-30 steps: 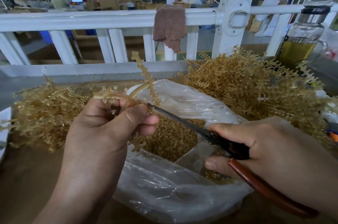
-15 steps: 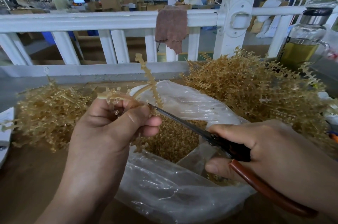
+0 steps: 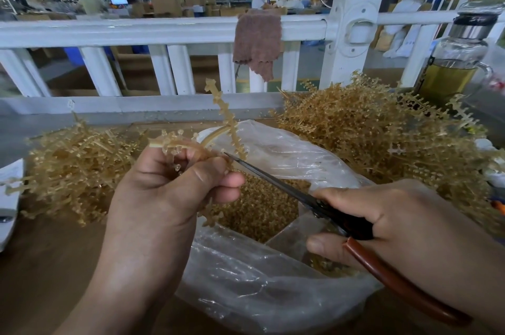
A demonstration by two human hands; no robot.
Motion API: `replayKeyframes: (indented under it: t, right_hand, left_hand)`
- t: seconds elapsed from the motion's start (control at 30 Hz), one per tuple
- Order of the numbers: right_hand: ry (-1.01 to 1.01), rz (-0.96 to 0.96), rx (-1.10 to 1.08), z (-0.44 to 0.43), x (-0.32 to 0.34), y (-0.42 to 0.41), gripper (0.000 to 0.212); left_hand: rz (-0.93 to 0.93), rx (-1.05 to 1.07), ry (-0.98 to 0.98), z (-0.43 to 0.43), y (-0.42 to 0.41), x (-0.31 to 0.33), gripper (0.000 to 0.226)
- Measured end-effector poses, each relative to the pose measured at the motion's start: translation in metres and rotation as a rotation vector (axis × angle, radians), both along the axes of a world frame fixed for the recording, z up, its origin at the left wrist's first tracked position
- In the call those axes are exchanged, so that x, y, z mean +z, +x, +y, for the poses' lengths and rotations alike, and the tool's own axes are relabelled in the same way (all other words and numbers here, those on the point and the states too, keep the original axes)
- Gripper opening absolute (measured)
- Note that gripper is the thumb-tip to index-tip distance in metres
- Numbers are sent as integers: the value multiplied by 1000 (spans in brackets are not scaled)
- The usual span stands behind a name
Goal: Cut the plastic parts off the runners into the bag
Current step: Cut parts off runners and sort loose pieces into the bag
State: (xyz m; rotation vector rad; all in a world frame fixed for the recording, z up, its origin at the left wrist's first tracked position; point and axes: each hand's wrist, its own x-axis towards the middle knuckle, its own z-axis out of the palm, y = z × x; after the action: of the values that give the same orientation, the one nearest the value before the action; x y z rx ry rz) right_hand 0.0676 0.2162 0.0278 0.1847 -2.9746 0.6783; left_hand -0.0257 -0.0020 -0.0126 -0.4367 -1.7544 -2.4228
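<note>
The fingers (image 3: 210, 179) of the left hand (image 3: 164, 198) are curled tight round a tan runner (image 3: 228, 121), the thumb pressed over its stem directly above the open mouth of the bag (image 3: 259, 293), so the grip sits right beside the cutting point. One branch of the runner rises from the fist over the bag's far rim, lined with little stubs. Another bends off past the bag's left edge and carries small pale parts (image 3: 175, 142). The right hand (image 3: 404, 225) is clamped on the snips (image 3: 273, 179) above the bag's right side, with the forefinger laid along the black pivot and the red-brown handle running back under the palm. The narrow blades look drawn almost together, their tip touching the runner just by the left thumb. Inside the bag lies a heap of cut parts (image 3: 259, 206). The runner looks light, thin and springy, likelier to bend away from the blades than to snap, so holding it close to the cut seems the sound place. The parts are tiny and would probably skip off if snipped away from the bag's mouth. The bag is soft, crinkly film that could slump if knocked. A large pile of runners (image 3: 369, 138) lies against the bag's right side, and a second pile (image 3: 76, 159) is on its left, all on the brown desk (image 3: 41, 266). Beyond the bag's far side runs a white railing (image 3: 136, 31) with a brown cloth (image 3: 257, 39) draped over it.
</note>
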Motion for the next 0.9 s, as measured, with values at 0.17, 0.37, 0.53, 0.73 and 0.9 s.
replayKeyframes:
  t: [0.17,0.37,0.53,0.73,0.9]
  right_hand:
    - [-14,-41,-16,2,-1,-1,78]
    - [-22,-85,-17,0,0,-1,67]
    - [1,-83,-27,-2,0,-1,67]
    - [22,-48,-39,-1,0,-1,65]
    - [17,-55,-30,1,0,-1,64]
  left_hand:
    - [-33,-23,28,1,1,0,12]
    - [-81,-89,93,3,3,3,18]
    - [-105,-113,80,2,3,2,23]
    - [-108,-110,27,0,1,3,12]
    - [-52,-69,-91,-4,-1,4,20]
